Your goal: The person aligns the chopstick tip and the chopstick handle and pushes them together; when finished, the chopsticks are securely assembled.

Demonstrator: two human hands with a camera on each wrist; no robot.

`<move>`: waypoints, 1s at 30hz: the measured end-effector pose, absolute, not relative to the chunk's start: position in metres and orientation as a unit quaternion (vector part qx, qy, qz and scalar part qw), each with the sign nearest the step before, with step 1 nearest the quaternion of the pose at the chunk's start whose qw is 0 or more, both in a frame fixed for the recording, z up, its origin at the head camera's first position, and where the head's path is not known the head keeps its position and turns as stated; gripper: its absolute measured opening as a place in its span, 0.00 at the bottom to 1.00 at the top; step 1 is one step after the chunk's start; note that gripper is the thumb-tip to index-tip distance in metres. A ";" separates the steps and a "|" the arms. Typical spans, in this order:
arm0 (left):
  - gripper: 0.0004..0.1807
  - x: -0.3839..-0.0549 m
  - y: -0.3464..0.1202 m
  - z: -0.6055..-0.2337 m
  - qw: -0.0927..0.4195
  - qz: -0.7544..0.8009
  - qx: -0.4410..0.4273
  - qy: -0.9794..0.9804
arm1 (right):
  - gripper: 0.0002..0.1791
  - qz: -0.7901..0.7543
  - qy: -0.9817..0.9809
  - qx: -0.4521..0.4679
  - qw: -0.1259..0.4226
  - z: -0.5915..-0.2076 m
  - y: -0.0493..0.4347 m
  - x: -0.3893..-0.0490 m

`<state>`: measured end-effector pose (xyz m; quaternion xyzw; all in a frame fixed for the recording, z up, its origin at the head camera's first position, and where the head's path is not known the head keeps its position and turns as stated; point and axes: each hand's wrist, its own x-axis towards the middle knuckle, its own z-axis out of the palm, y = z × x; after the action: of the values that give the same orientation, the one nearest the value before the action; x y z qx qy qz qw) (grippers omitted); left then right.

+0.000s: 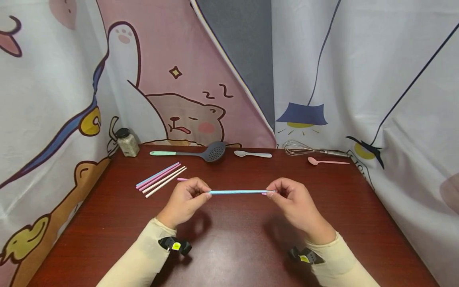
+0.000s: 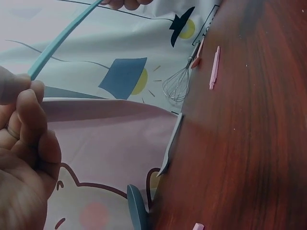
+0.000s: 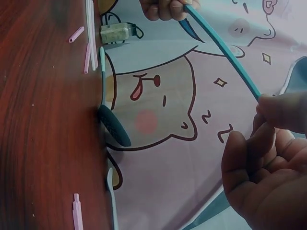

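A light-blue straw [image 1: 238,192] stretches level between my two hands above the table. My left hand [image 1: 185,201] pinches its left end between thumb and fingertips, and my right hand [image 1: 295,204] pinches the other end the same way. In both wrist views the straw [image 2: 60,40] looks straight and slim. Just behind the left hand, a short pink piece [image 1: 182,179] shows on the table. Another pink piece [image 2: 215,68] with a narrower end lies on the wood, mostly covered by the right hand in the head view.
Several blue, pink and white straws [image 1: 161,179] lie at the left. Along the back are a lidded jar [image 1: 128,142], a slotted skimmer [image 1: 215,152], a white spoon [image 1: 253,154], a whisk [image 1: 305,149] and a pink spoon [image 1: 328,161]. Printed curtains [image 1: 244,131] border the table.
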<state>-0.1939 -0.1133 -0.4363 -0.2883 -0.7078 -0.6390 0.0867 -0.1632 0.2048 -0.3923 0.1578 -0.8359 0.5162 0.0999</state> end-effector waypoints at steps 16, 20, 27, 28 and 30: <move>0.03 -0.235 -0.175 -0.461 0.128 -0.625 -0.171 -0.751 | 0.05 0.516 -0.847 0.093 0.084 -0.413 0.221 -0.189; 0.01 -0.247 -0.210 -0.468 0.172 -0.608 -0.060 -0.773 | 0.06 0.512 -0.852 0.082 0.072 -0.420 0.231 -0.198; 0.03 -0.257 -0.258 -0.484 0.216 -0.599 0.063 -0.768 | 0.07 0.507 -0.859 0.065 0.036 -0.432 0.245 -0.211; 0.03 -0.257 -0.263 -0.486 0.219 -0.598 0.076 -0.768 | 0.08 0.505 -0.860 0.059 0.034 -0.434 0.247 -0.213; 0.02 -0.258 -0.272 -0.490 0.221 -0.597 0.100 -0.765 | 0.09 0.502 -0.863 0.045 0.029 -0.439 0.251 -0.217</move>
<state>-0.2580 -0.2716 -0.4901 0.0998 -0.7646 -0.5969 0.2215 -0.2165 0.2510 -0.4393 0.0452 -0.8633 0.5018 0.0289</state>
